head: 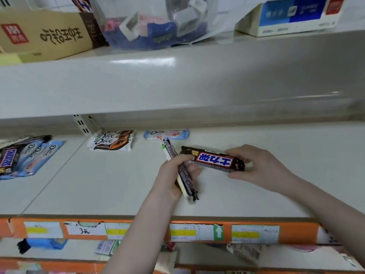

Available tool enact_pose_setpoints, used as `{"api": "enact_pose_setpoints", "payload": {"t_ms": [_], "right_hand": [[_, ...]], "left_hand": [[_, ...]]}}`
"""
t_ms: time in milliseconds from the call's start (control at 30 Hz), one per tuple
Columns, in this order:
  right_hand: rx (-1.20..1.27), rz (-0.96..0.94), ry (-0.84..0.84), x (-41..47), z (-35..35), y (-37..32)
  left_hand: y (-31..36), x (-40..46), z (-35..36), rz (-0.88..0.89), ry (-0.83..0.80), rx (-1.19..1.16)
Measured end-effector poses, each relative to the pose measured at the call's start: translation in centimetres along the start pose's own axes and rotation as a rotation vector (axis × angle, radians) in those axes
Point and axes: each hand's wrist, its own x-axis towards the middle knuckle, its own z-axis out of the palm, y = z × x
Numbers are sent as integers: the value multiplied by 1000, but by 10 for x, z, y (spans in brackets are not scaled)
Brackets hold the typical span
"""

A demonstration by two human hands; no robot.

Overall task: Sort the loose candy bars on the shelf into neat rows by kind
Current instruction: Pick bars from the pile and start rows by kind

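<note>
Candy bars lie in small groups on the pale shelf (118,184). At the back sits a stack of brown and white Dove bars (111,141), and just beside it one light blue Dove bar (166,134). Far to the left is a messy pile of Snickers and blue Dove bars (23,155).

The fingers of the left hand (173,175) curl round a few thin bars (182,173), which stick out both ends of the hand, tilted up and away. The fingers and thumb of the right hand (260,165) pinch one end of a brown Snickers bar (213,159) with a blue and red label. That bar lies sideways, and its other end touches the left hand's thin bars. Both bare arms reach in from the bottom over the orange shelf edge (150,230) with its price tags.

Above, a higher shelf carries a brown cardboard box (43,34), a clear bag of small packs (154,22) and a blue and white box (292,16).
</note>
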Motion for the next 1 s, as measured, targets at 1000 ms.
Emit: {"api": "enact_pose_setpoints", "payload": {"t_ms": [1000], "right_hand": [[1207, 472, 55, 31, 16, -31]], "left_hand": [[18, 12, -6, -10, -44, 171]]}}
